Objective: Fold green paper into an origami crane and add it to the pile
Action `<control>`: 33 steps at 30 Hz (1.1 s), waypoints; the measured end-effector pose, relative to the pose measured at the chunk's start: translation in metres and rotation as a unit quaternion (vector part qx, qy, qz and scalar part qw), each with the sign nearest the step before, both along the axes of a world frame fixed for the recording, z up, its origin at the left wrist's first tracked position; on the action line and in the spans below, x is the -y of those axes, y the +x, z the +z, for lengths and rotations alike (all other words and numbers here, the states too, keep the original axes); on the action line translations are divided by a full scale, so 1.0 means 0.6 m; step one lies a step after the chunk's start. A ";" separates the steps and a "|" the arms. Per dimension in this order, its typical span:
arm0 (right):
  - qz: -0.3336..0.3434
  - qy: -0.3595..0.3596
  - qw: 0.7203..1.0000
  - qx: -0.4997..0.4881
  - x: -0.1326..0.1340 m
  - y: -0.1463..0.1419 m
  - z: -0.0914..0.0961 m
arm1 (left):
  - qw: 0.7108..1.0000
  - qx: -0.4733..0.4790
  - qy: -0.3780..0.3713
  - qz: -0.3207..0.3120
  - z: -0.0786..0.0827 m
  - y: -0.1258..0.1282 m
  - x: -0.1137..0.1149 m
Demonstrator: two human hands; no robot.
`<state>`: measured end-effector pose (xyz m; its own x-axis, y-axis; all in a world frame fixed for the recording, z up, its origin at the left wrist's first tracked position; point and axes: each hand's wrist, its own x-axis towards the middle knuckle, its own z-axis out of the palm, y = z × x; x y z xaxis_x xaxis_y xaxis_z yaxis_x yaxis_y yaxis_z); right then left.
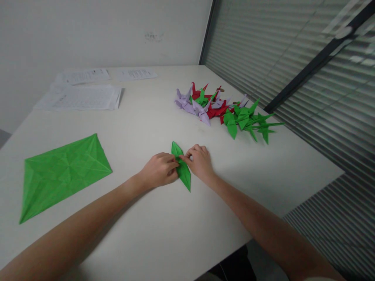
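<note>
A narrow, diamond-shaped piece of folded green paper (pixel 183 172) lies on the white table between my hands, its points toward the wall and toward me. My left hand (pixel 161 169) is closed at its left edge, with thumb and fingertips pinched on the paper. From the other side my right hand (pixel 199 162) presses a fingertip on the paper's middle, its remaining fingers curled. The fingertips partly cover the paper's centre. To the left, a larger creased green sheet (pixel 66 171) is spread out on the table, apart from both hands.
Several folded paper cranes in lilac (pixel 187 102), red (pixel 215 112) and green (pixel 244 117) are heaped at the back right. Printed papers (pixel 88 97) lie at the back left. Window blinds (pixel 263 43) run along the right edge of the table (pixel 140 234).
</note>
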<state>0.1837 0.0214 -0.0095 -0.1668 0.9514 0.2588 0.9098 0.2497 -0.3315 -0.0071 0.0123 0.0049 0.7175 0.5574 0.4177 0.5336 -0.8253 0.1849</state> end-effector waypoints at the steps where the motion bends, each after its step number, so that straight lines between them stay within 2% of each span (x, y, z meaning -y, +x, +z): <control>1: 0.000 -0.001 1.000 0.002 0.000 0.000 0.000 | 1.000 0.009 -0.001 0.001 0.001 -0.001 -0.001; 7: 0.002 0.005 1.000 -0.001 -0.002 0.001 -0.001 | 0.998 0.018 -0.037 -0.040 0.001 -0.008 -0.009; 9: 0.056 0.018 0.998 -0.032 0.000 0.007 0.004 | 0.998 0.008 -0.045 -0.040 0.002 -0.009 -0.012; 11: 0.153 0.039 0.986 -0.052 0.006 0.015 0.015 | 0.998 -0.006 -0.050 -0.033 0.002 -0.011 -0.013; 13: 0.224 0.075 0.971 -0.032 0.016 0.024 0.028 | 0.998 -0.023 -0.053 -0.026 0.003 -0.011 -0.013; 17: 0.229 0.137 0.963 0.032 0.035 0.032 0.047 | 0.998 -0.042 -0.038 -0.019 0.006 -0.012 -0.010; 21: 0.286 0.099 0.949 0.085 0.041 0.033 0.039 | 0.998 -0.049 -0.014 -0.025 0.007 -0.011 -0.010; 25: 0.267 0.061 0.958 0.079 0.042 0.033 0.023 | 0.998 -0.063 -0.002 -0.025 0.006 -0.012 -0.013; 33: 0.199 0.039 0.979 0.019 0.045 0.025 0.012 | 0.994 -0.106 0.036 -0.012 0.001 -0.012 -0.015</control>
